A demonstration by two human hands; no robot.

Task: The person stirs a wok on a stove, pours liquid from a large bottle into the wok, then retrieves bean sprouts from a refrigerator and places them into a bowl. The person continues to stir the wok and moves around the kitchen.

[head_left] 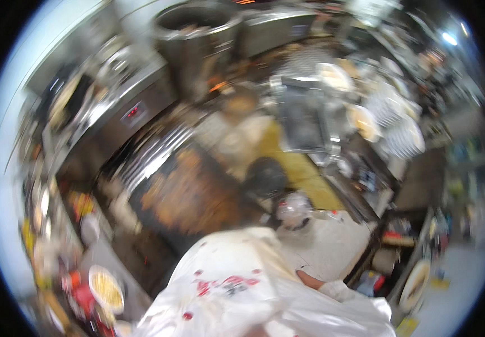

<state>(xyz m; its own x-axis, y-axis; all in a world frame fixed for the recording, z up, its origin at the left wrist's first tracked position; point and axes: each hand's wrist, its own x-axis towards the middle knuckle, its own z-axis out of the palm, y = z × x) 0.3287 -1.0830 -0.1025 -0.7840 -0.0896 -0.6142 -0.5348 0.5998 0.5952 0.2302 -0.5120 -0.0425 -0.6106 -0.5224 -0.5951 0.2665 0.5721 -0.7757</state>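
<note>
My right hand shows only in part, next to the white cloth over my body. Its fingers are smeared and partly hidden, so I cannot tell whether it holds anything. A pale sleeve comes up behind it. Under and beyond it lies a white flat worktop. On that worktop's far side sits a round, shiny, see-through-looking container. A dark round pan or lid is just past it. The white apron with red marks fills the lower middle. My left hand is out of sight.
Left of centre is a dark flat surface with a brown patch. A tall metal pot stands at the back. Beyond a yellow board lies a metal tray, with stacked plates to its right. A bowl of yellow food is lower left.
</note>
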